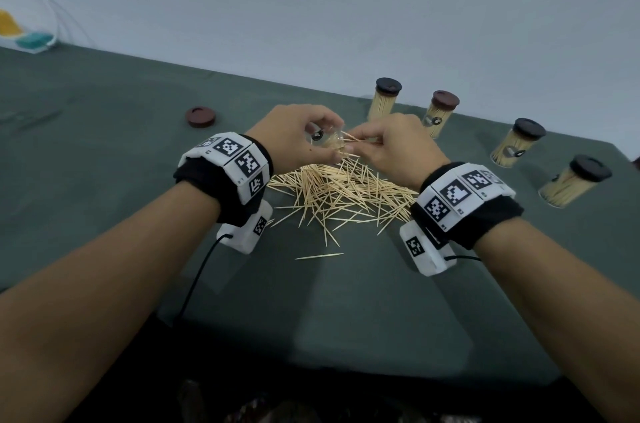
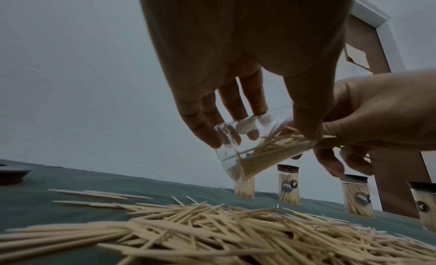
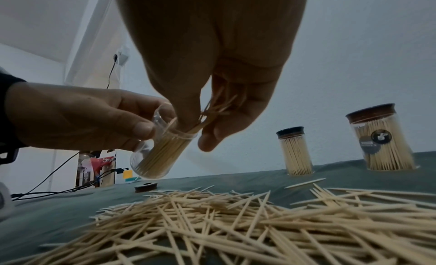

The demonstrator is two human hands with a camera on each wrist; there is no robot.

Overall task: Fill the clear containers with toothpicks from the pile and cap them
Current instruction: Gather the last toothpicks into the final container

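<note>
Grey-green cloth is covering the worktop [image 1: 104, 180], with a pale bare wall rising behind it across the upper half of the head view. Just above the middle of that view, the left hand [image 1: 294, 135] is gripping a clear container [image 2: 250, 153], fingers and thumb curled round its wall, and is holding it tilted above the worktop with its open mouth turned toward the right of the frame. It is already partly filled with toothpicks. The right hand [image 1: 391, 145] is pinching a small bunch of toothpicks [image 3: 212, 108] between thumb and curled fingers, their tips sitting in the container's mouth.

Directly below both hands, the loose pile of toothpicks [image 1: 339, 190] is lying spread over the cloth, with a few strays [image 1: 318, 255] lying apart toward the lower centre.

A dark brown lid [image 1: 200, 116] is lying flat on the cloth to the left of the hands, well apart from them. Four filled, capped containers [image 1: 382, 99] [image 1: 440, 113] [image 1: 517, 142] [image 1: 571, 180] are standing in a line running from the upper centre toward the right edge. At the far upper left, some yellow and teal objects [image 1: 20, 35] are sitting at the edge of the worktop, too small to identify.
</note>
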